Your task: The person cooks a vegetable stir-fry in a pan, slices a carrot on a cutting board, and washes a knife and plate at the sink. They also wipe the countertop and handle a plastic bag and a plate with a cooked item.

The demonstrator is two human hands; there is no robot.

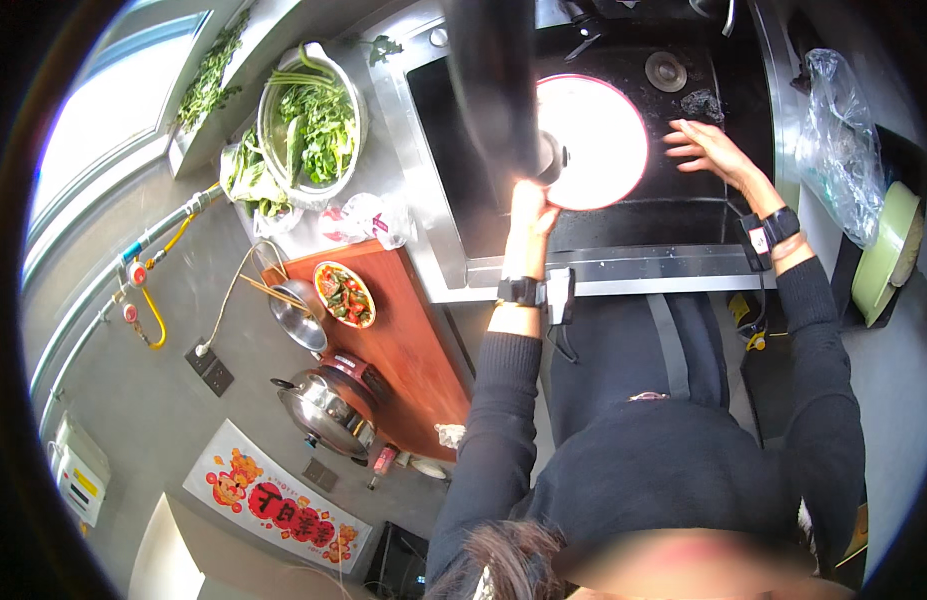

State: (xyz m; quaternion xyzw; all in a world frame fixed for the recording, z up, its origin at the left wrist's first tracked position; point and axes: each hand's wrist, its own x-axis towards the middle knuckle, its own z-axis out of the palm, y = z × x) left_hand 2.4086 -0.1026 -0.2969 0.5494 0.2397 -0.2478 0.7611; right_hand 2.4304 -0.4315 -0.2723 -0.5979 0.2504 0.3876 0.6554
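Note:
A round white basin (602,142) with a thin red rim is in the black sink (658,217), its inside washed out by glare. At its near left edge my left hand (533,206) grips the rim, the thumb against it. The fingers are partly hidden by a dark, blurred tap spout (497,82) close to the camera, whose nozzle (551,156) overlaps the basin. My right hand (707,154) is over the sink to the right of the basin, apart from it, fingers spread and holding nothing. Both wrists carry black strapped devices.
Left of the sink are a tub of leafy greens (313,127) and plastic bags (366,219). A wooden surface (426,360) bears a dish of cut peppers (345,294), a metal bowl (298,315) and a lidded pot (324,412). At right are a clear bag (838,142) and green basin (880,262).

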